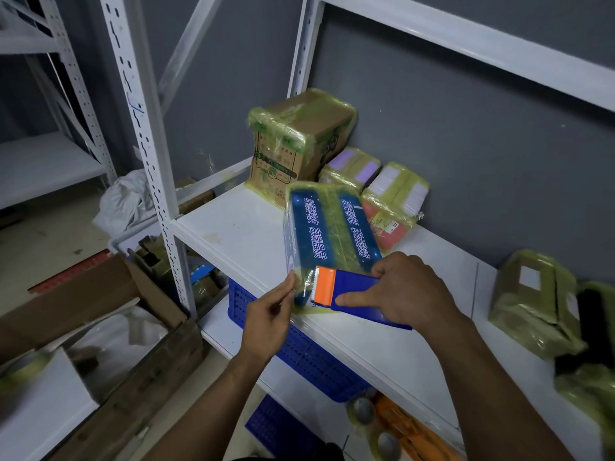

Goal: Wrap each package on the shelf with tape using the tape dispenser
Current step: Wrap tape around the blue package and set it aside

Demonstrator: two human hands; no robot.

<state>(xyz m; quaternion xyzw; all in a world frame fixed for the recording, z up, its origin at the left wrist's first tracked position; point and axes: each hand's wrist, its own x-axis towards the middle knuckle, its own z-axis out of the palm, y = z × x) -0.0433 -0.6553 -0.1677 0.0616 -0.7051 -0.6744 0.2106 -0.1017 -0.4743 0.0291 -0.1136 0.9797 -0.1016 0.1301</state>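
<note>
Right hand clamps the blue-and-orange tape dispenser, index finger along its side. Left hand pinches the tape end against the blue package, which lies near the white shelf's front edge.

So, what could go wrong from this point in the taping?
1. The tape dispenser in the right hand has its toothed orange end right beside the left hand, which pinches the tape; a slip could nick fingers.
2. Neither hand seems to hold the blue package, lying near the shelf's front edge; pulling the tape might drag it off.
</note>
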